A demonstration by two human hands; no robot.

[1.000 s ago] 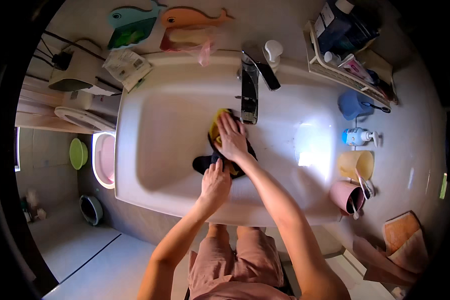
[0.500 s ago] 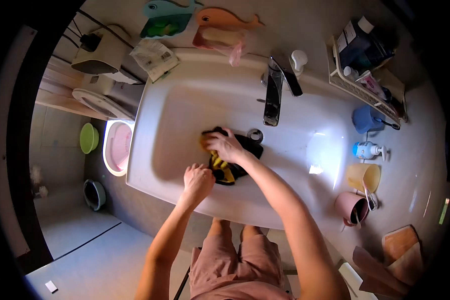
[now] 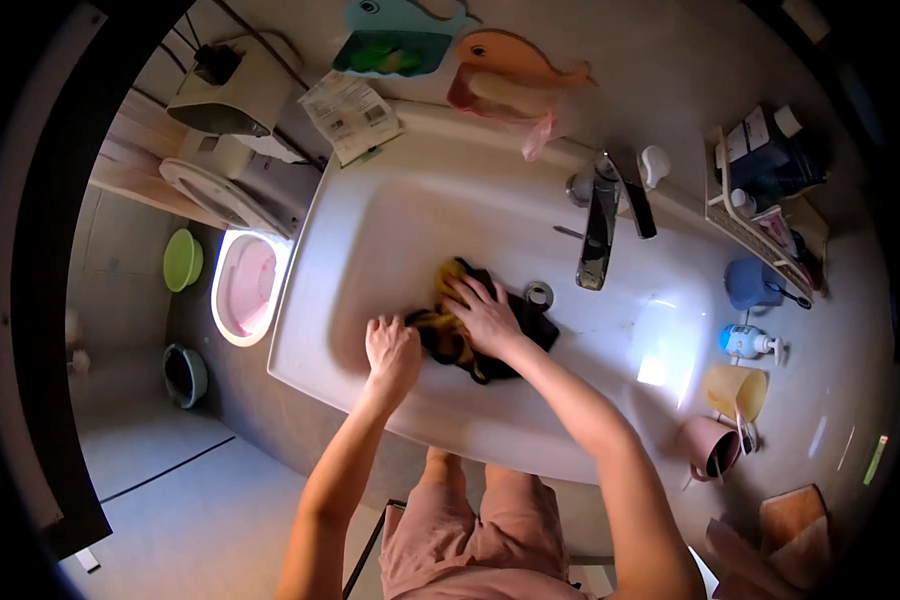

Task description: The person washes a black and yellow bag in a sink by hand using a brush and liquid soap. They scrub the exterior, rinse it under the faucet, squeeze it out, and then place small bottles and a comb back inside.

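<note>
A wet-looking black cloth garment with yellow patches lies bunched in the white sink. My left hand is closed like a fist at the cloth's left end and pinches its edge. Over the middle of the cloth, my right hand presses down with its fingers stretched and apart. Just beyond those fingertips shows a rounded yellow patch; I cannot tell if it is cloth or a separate thing. The palm hides part of the fabric.
A chrome faucet rises beyond the cloth, near the round drain. Whale-shaped soap holders hang at the back. Along the right stand a blue cup, a pump bottle, a yellow cup and a pink cup.
The view has shifted, so the sink appears farther right. My right hand has slid nearer over the cloth, its fingers now more spread. The cloth's left end is stretched out toward my left hand.
</note>
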